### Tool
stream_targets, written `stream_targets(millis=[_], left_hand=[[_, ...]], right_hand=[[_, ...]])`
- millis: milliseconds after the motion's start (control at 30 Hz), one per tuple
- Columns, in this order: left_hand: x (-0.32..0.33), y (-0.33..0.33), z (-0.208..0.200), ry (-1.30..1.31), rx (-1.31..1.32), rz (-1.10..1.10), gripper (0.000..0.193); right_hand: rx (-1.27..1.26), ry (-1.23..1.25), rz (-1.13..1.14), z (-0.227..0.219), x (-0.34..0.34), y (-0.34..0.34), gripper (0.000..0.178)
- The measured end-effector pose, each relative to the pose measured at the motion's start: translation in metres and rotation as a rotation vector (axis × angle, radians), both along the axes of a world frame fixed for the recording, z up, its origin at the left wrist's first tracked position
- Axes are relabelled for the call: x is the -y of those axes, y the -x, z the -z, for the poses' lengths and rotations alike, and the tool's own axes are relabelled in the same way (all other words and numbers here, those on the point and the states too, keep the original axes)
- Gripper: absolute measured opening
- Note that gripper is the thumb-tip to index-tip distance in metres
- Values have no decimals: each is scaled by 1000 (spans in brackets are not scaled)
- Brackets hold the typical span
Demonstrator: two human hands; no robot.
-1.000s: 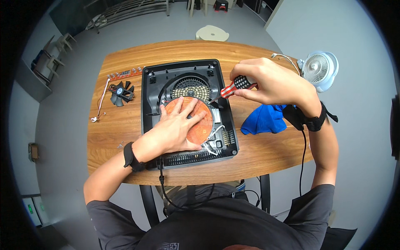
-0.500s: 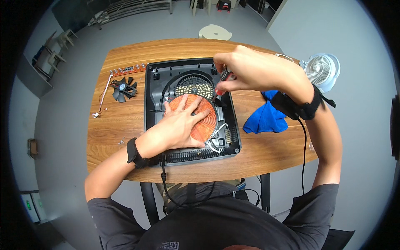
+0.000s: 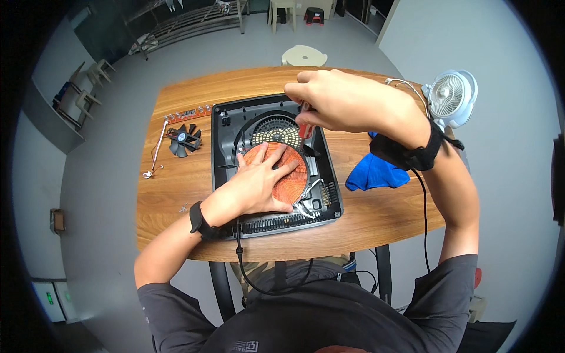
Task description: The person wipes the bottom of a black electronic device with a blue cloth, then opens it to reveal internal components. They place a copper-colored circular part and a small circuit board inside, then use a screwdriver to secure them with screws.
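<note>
My left hand (image 3: 257,183) lies with spread fingers on a round orange-brown copper coil (image 3: 298,181), pressing it down inside the open black housing (image 3: 219,154) of what looks like an induction cooker. Closed around a red-and-black handle, seemingly a screwdriver (image 3: 305,129), my right hand (image 3: 341,99) is over the far right side of the coil. The tool points downward; its tip is hidden from me. Beyond the coil is a round vent grille (image 3: 276,125). White wires (image 3: 313,189) run from the coil's near right edge.
Left of the housing lie a black fan (image 3: 184,140), an orange circuit strip (image 3: 187,113) with a cable, and several small screws (image 3: 183,207). A blue cloth (image 3: 376,172) is at the right, a small desk fan (image 3: 452,94) further right. A black cord (image 3: 239,252) crosses the near table edge.
The view has shifted slightly. My right hand has turned and moved a little left, and the tool handle stands more upright. My left hand keeps its place on the coil.
</note>
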State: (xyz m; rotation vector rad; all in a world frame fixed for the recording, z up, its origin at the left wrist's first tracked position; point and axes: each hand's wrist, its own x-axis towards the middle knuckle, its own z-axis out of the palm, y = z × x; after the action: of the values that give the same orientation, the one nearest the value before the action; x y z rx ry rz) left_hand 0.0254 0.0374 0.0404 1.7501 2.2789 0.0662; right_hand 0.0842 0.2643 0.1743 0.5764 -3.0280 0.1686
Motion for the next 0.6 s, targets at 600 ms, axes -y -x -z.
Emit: stream_targets(millis=[600], left_hand=[[-2, -1, -8, 29, 3, 2, 104]], right_hand=[[-63, -19, 96, 7, 5, -8, 26]])
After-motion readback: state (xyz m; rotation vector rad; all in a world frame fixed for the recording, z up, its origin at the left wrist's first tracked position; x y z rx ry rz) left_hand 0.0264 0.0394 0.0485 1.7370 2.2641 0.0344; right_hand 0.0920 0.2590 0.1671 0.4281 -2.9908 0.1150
